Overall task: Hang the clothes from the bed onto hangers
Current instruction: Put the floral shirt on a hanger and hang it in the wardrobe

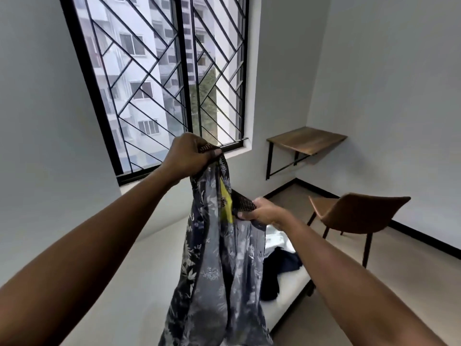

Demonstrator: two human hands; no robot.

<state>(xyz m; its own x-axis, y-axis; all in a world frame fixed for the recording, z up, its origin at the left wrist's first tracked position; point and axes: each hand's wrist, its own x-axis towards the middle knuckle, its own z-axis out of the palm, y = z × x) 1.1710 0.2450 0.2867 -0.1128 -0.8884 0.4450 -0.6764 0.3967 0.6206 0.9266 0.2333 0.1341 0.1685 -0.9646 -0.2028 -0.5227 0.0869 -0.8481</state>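
A grey floral-print shirt [217, 275] hangs in the air over the bed [119, 283], with a yellow-green patch [225, 206] showing inside near the collar. My left hand [192, 156] is clenched on the top of the shirt, up in front of the window. Lower and to the right, my right hand [264, 212] grips a dark patterned edge of the same shirt. On the bed behind lie a dark navy garment [277, 273] and a pale white one [277, 239]. No hanger is visible.
A barred window [159, 78] fills the wall ahead. A wooden wall-mounted desk [306, 141] stands in the far corner, and a brown chair [356, 216] sits on the floor to the right of the bed. Grey walls close both sides.
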